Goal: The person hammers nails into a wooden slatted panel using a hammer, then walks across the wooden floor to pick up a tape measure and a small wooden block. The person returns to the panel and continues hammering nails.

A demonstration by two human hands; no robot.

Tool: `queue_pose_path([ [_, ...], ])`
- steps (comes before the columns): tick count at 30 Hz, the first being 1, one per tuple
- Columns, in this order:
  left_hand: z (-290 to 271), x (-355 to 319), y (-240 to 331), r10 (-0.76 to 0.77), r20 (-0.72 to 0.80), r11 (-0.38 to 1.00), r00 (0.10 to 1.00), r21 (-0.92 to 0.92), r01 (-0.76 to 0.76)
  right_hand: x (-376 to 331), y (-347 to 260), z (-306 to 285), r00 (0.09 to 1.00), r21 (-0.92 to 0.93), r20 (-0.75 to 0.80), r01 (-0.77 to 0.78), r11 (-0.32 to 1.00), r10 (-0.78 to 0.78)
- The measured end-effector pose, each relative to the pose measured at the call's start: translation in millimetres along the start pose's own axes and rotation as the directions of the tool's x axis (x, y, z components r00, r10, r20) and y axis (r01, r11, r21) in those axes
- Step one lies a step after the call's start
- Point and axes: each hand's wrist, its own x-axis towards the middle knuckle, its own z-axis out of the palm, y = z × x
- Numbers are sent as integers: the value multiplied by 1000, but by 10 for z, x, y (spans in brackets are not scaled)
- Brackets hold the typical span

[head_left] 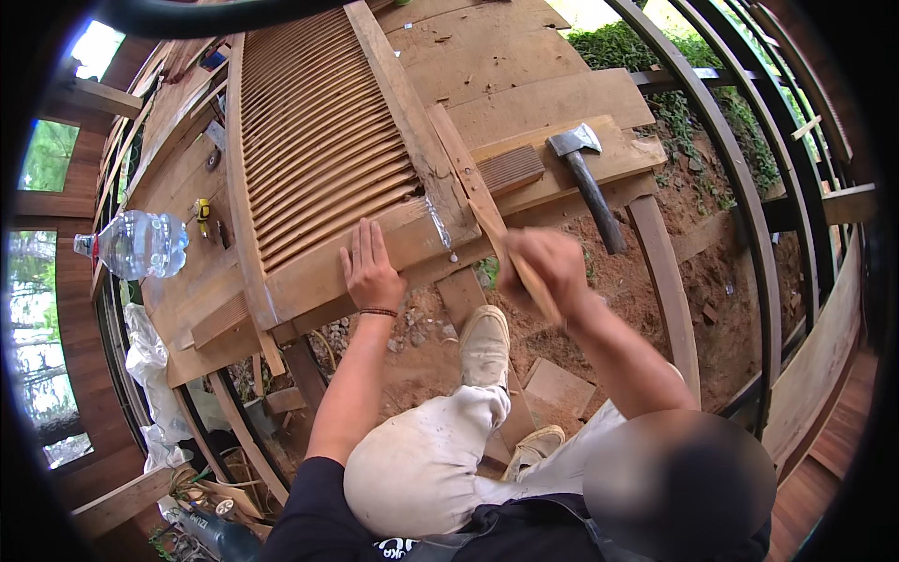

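A wooden louvered shutter panel (pixel 323 131) with many slats lies on the plank bench. My left hand (pixel 375 272) rests flat on its near rail, fingers stretched out and holding nothing. My right hand (pixel 551 265) is closed round a light wooden strip (pixel 533 281), just off the panel's near right corner. The strip's far end comes up against a narrow board (pixel 461 164) along the panel's right side; I cannot tell whether they touch. White marks (pixel 438 223) show on the panel's corner. To the right, a hatchet (pixel 590 185) with a dark handle lies on the bench.
A short ridged wood block (pixel 509 170) lies beside the hatchet. On the left are a large clear water bottle (pixel 145 244) and a yellow-and-black tool (pixel 203 214). A green power tool (pixel 217 535) is at lower left. Dark metal bars (pixel 721 122) run along the right.
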Motion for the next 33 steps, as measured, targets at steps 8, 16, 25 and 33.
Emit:
queue_pose_path([
  [8,-2,-15,6,-32,43,996,999,-86,35,-738,-179,-83,982,54,171,-87,995,77],
  [16,4,-16,5,-5,27,1000,1000,8,5,-483,-402,-536,381,323,706,-924,206,597],
  [25,36,-18,1,10,-21,1000,1000,11,-10,-1435,-420,-70,387,-254,639,-709,657,665],
  [33,-13,-6,23,-7,3,998,1000,-58,8,-1308,-426,-16,339,-350,630,-679,645,698],
])
